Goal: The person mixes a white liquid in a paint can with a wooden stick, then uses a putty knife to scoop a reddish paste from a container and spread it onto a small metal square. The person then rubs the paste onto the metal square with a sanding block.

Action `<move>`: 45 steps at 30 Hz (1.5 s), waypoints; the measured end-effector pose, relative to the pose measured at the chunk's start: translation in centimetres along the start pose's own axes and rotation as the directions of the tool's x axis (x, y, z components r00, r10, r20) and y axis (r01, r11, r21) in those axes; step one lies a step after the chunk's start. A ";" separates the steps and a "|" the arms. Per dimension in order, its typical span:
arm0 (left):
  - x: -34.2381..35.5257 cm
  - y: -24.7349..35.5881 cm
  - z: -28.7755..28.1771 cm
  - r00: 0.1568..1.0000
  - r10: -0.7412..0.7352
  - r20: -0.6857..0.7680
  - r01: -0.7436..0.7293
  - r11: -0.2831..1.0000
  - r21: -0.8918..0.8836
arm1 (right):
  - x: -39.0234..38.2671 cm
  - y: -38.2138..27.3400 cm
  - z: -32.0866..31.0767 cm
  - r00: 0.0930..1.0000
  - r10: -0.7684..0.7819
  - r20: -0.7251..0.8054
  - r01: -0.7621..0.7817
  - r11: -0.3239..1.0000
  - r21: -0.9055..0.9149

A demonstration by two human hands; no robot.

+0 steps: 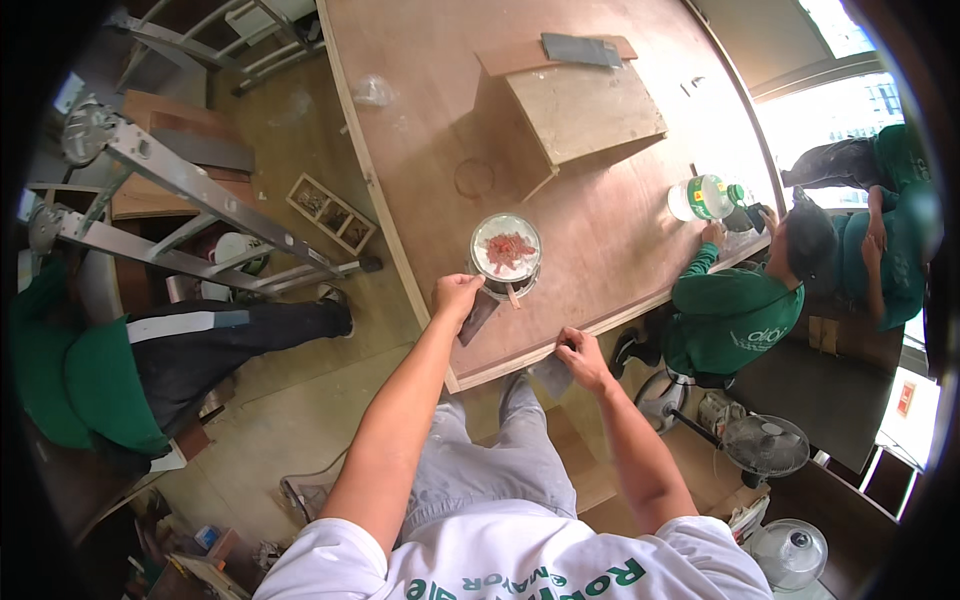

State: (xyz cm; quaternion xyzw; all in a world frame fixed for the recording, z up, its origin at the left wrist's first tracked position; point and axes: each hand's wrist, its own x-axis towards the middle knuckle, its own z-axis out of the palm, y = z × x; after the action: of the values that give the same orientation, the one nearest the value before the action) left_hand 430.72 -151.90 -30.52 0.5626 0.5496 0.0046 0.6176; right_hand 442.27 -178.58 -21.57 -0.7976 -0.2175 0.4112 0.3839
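My left hand (457, 297) is closed in a pinch beside a round can (505, 250) near the table's front corner. From its fingers a dark flat piece (478, 318) with straight edges slants down over the tabletop. White paste with a reddish crumbly heap on it shows at the can's top. A small wooden stick (514, 295) pokes out at its near side. At the table's front edge my right hand (582, 355) has its fingers curled together on a thin grey flat piece (552, 375), which hangs below the edge.
A wooden box (590, 110) stands farther back on the table (420, 130), with boards on top. Right of it are a large clear bottle (705, 197) and a seated person (740, 310) in green. An aluminium ladder (190, 190) and another person (90, 370) are at left.
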 end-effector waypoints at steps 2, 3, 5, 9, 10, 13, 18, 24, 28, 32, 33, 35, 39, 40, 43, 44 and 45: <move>1.6 -0.3 2.0 0.991 -0.137 -0.003 0.136 0.986 -0.096 | 1.3 0.0 1.5 0.997 0.083 -0.002 -0.083 0.996 -0.030; 2.2 -0.4 2.8 0.985 -0.171 -0.025 0.167 0.979 -0.114 | 1.9 -0.3 2.1 0.992 0.122 -0.009 -0.123 0.992 -0.039; 2.9 -0.9 3.9 0.970 -0.234 -0.071 0.222 0.964 -0.144 | 2.9 0.0 3.2 0.988 0.156 -0.012 -0.156 0.976 -0.155; 3.8 -1.6 4.4 0.949 -0.281 -0.142 0.254 0.950 -0.181 | 4.2 0.3 4.9 0.989 0.144 -0.035 -0.149 0.966 -0.210; 4.2 -1.4 4.4 0.948 -0.294 -0.118 0.262 0.938 -0.228 | 4.7 0.1 5.3 0.988 0.142 -0.057 -0.150 0.968 -0.201; 5.0 -2.1 4.0 0.924 -0.376 -0.076 0.344 0.900 -0.268 | 5.4 -0.6 6.3 0.978 0.182 -0.103 -0.197 0.967 -0.159; 4.4 0.4 4.7 0.909 -0.384 -0.164 0.340 0.908 -0.245 | 5.9 -0.5 7.1 0.976 0.177 -0.124 -0.190 0.975 -0.112; 4.6 8.7 3.0 0.973 -0.180 -0.145 0.136 0.954 -0.267 | 6.9 -1.2 7.4 0.988 0.126 -0.093 -0.135 0.985 -0.103; 5.9 18.1 3.9 0.998 -0.040 -0.050 0.024 0.959 -0.284 | 7.7 -0.2 8.0 0.986 0.083 -0.144 -0.095 0.992 -0.077; 8.9 22.9 7.4 0.989 -0.076 -0.123 0.036 0.953 -0.299 | 8.6 0.5 8.1 0.988 0.076 -0.134 -0.088 0.992 -0.087; 10.0 22.8 7.8 0.990 -0.090 -0.105 0.051 0.943 -0.330 | 8.7 0.5 8.2 0.987 0.065 -0.146 -0.079 0.993 -0.093; 11.1 22.4 8.3 0.991 -0.120 -0.059 0.089 0.921 -0.380 | 9.1 0.0 8.3 0.983 0.057 -0.177 -0.075 0.992 -0.098; 8.6 21.8 6.2 0.970 -0.050 0.237 0.120 0.950 -0.288 | 10.7 -0.2 7.5 0.975 0.059 -0.216 -0.090 0.986 -0.140; 8.1 20.3 5.1 0.981 -0.044 0.191 0.095 0.959 -0.266 | 11.1 0.0 7.6 0.966 0.023 -0.257 -0.064 0.986 -0.151; 7.3 13.6 -1.1 0.987 -0.104 0.124 0.130 0.965 -0.228 | 12.4 -0.6 7.4 0.954 -0.070 -0.291 0.012 0.980 -0.197; 6.6 11.1 -3.4 0.968 -0.195 0.160 0.228 0.947 -0.225 | 12.8 -1.2 7.0 0.965 -0.042 -0.260 -0.014 0.977 -0.211; 5.9 8.9 -5.3 0.951 -0.230 0.208 0.280 0.925 -0.255 | 13.2 -1.7 6.5 0.973 -0.010 -0.231 -0.043 0.973 -0.225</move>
State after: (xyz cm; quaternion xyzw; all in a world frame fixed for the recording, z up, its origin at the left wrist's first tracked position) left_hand 434.87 -141.35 -27.00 0.3906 0.5560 -0.0471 0.7322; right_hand 444.31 -165.95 -29.04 -0.8805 -0.2105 0.2914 0.3089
